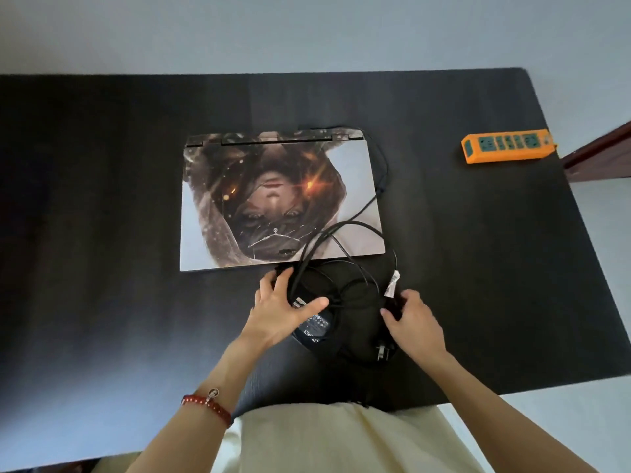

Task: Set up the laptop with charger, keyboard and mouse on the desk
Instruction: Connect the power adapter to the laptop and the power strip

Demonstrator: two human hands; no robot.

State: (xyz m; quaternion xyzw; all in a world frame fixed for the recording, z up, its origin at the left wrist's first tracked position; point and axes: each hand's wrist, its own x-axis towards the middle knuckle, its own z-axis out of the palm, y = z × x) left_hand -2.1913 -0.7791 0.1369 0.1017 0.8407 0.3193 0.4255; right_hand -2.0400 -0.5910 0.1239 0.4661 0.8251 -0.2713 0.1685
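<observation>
Two hands work at the near middle of the black table (pixel 102 199); beyond the right hand (pixel 415 324), far off toward the table's far right corner, an orange power strip (pixel 507 146) lies with its long side across the table; just beyond both hands the closed laptop (pixel 280 199) lies flat, hinge edge away from the person, long side left to right; a thin black cable (pixel 380 172) runs from its far right corner in loose loops over the lid's near right corner, crossing above the charger brick (pixel 316 327); the left hand (pixel 286 310), fingers spread, rests on the brick; the right hand pinches the tagged cord (pixel 392 285); the plug (pixel 384 353) lies just inside that wrist, prongs toward the person.
</observation>
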